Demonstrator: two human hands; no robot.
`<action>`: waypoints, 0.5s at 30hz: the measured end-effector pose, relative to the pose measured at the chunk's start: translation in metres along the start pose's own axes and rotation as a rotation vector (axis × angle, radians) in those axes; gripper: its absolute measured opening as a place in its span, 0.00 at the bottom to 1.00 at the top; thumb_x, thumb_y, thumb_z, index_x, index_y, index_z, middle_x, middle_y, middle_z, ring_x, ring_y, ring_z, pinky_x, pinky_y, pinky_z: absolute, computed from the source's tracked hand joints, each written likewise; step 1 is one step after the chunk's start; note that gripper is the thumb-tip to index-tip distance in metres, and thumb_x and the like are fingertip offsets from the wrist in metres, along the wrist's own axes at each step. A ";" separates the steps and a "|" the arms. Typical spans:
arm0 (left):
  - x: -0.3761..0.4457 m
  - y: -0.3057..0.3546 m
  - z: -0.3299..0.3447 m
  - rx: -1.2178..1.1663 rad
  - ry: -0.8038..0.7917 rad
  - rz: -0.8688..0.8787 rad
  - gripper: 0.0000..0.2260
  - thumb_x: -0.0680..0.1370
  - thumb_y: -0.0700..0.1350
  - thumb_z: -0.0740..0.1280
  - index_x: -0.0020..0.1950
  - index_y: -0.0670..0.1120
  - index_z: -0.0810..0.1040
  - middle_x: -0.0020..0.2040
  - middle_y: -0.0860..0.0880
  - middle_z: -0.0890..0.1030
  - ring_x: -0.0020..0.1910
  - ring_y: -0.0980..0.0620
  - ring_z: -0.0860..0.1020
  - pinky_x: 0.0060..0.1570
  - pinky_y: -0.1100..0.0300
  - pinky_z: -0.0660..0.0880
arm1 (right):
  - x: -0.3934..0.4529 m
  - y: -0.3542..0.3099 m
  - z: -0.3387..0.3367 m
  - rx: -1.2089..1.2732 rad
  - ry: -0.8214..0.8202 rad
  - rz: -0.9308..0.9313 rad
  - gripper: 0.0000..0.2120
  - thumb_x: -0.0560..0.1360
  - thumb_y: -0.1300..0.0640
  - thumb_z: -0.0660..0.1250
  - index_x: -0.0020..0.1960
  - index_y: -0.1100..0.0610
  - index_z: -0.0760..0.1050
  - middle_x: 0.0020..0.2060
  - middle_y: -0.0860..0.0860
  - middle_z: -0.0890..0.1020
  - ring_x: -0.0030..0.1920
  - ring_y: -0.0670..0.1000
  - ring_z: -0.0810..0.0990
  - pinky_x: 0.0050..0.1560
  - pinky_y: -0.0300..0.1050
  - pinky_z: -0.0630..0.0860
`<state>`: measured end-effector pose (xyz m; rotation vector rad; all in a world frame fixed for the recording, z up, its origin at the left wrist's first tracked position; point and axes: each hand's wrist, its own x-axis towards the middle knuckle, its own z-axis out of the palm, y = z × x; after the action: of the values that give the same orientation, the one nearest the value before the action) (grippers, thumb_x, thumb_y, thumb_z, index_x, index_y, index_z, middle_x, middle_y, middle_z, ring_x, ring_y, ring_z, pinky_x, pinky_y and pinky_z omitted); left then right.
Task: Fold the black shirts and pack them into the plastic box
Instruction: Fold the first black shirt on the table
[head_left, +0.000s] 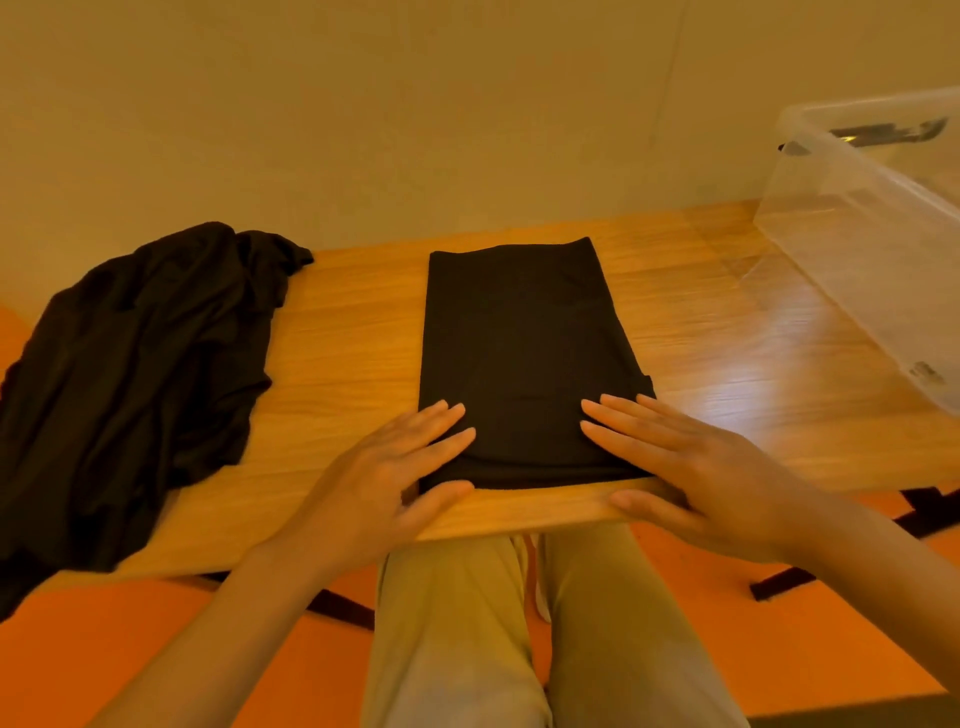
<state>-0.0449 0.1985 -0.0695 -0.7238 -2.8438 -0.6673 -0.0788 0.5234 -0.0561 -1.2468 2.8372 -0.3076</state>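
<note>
A black shirt (524, 343), folded into a long rectangle, lies in the middle of the wooden table (353, 353). My left hand (395, 467) rests flat on its near left corner, fingers straight. My right hand (691, 467) lies flat on its near right corner, thumb at the table's front edge. A heap of unfolded black shirts (130, 384) sprawls over the table's left end and hangs off it. The clear plastic box (872, 249) stands at the right end; nothing shows inside it.
A plain wall runs right behind the table. My legs in beige trousers (498, 639) are under the front edge. The floor (156, 649) is orange, with dark table legs (779, 587) at the right.
</note>
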 end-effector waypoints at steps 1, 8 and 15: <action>-0.001 0.000 0.000 0.015 0.019 0.014 0.25 0.77 0.66 0.53 0.71 0.57 0.68 0.73 0.56 0.66 0.74 0.62 0.59 0.72 0.57 0.60 | -0.001 0.000 0.000 -0.009 -0.002 -0.008 0.32 0.78 0.33 0.46 0.77 0.47 0.52 0.77 0.43 0.52 0.76 0.40 0.45 0.74 0.42 0.45; -0.017 0.000 -0.004 -0.006 0.091 0.202 0.19 0.77 0.58 0.65 0.62 0.49 0.80 0.66 0.52 0.76 0.69 0.58 0.71 0.67 0.54 0.70 | -0.010 -0.003 0.005 -0.050 0.046 -0.020 0.35 0.76 0.30 0.46 0.77 0.48 0.54 0.77 0.45 0.54 0.76 0.40 0.45 0.73 0.40 0.45; -0.035 0.009 -0.001 0.125 0.162 0.302 0.15 0.77 0.53 0.67 0.57 0.45 0.82 0.61 0.48 0.80 0.63 0.54 0.76 0.62 0.52 0.75 | -0.029 -0.009 0.013 -0.054 0.275 -0.135 0.22 0.78 0.44 0.59 0.67 0.53 0.73 0.68 0.49 0.73 0.69 0.47 0.68 0.65 0.48 0.68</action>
<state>-0.0103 0.1906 -0.0734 -1.0002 -2.5295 -0.4734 -0.0514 0.5364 -0.0685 -1.5200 3.0082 -0.4420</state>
